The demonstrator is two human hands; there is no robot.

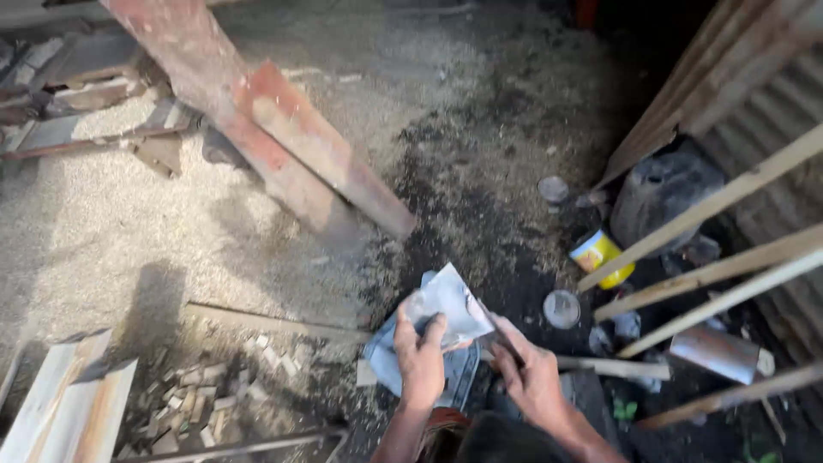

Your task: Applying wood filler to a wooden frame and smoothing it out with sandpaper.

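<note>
Low in the near middle, a clear plastic bag (450,309) is gripped by the left hand (420,364), its fingers closed over the bag's near edge above a blue cloth (386,356). A thin dark tool (497,330) is clenched in the right hand (536,381), just beside the bag. Open room is left only on the sawdust floor (103,223) to the left. Farther off, that ground is crossed by a rusty beam (274,137). To the right, movement is hemmed in by slanting wooden slats (720,201), a yellow can (600,255) and a round lid (561,309).
</note>
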